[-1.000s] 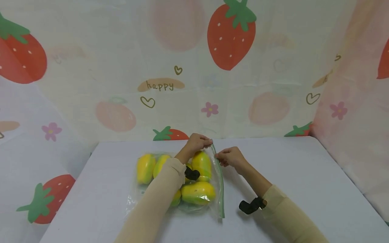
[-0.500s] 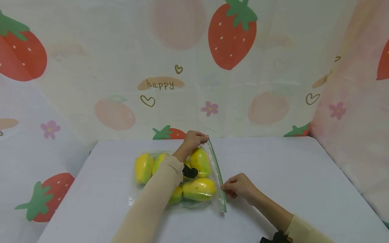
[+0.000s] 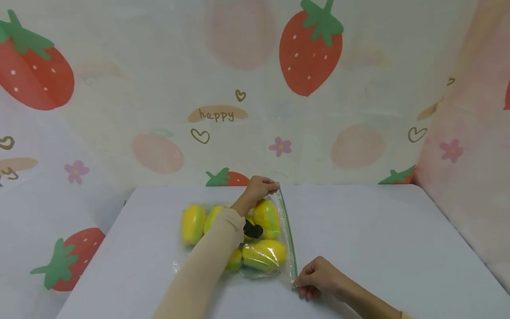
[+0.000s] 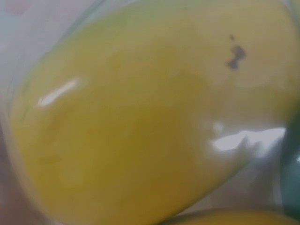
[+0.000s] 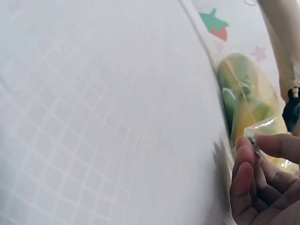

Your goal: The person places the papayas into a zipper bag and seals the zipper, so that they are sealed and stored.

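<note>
A clear zip-lock bag (image 3: 285, 261) lies on the table with several yellow-green mangoes (image 3: 264, 254) inside. Its green zip strip (image 3: 289, 235) runs along the bag's right side. At the far end of that strip, my left hand (image 3: 258, 188) pinches the corner, its forearm crossing over the bag and hiding some fruit. My right hand (image 3: 322, 277) pinches the near end between thumb and index finger; in the right wrist view the bag's corner shows between those fingertips (image 5: 269, 143). One mango (image 4: 140, 112) under the plastic fills the left wrist view, where no fingers show.
A white table (image 3: 370, 235) carries the bag. Behind it hangs a strawberry-print cloth (image 3: 358, 88), which also covers both sides. A black wrist camera (image 3: 253, 229) on my left arm sits just above the fruit.
My right hand has slid along the zip strip from near its far end to its near corner, fingers pinching. My left hand keeps its hold at the far corner.
</note>
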`<action>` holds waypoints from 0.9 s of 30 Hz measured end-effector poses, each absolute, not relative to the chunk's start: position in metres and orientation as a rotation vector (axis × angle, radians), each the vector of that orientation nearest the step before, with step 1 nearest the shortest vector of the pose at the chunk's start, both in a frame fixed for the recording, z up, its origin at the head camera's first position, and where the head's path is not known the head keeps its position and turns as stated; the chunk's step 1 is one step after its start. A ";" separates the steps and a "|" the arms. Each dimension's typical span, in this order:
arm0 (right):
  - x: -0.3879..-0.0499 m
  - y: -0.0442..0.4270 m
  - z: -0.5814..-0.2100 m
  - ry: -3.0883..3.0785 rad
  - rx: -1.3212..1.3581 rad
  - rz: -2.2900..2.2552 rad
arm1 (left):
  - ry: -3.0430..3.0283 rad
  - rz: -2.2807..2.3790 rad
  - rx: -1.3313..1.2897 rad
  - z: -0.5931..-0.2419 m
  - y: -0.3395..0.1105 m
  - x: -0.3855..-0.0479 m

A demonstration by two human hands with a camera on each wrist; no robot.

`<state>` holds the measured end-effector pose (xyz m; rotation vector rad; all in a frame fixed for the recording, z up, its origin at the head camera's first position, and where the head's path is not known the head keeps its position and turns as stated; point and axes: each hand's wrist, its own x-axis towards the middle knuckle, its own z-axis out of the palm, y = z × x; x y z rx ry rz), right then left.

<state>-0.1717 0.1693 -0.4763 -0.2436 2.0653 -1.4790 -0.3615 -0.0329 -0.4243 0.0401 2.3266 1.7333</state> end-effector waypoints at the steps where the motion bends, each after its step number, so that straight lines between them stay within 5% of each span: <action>1: -0.172 0.170 -0.477 2.060 -0.246 -1.480 | 2.318 1.739 0.044 -0.424 -0.033 -0.361; 27: -0.168 0.177 -0.471 1.983 -0.311 -1.426 | 2.376 1.586 0.023 -0.431 -0.027 -0.356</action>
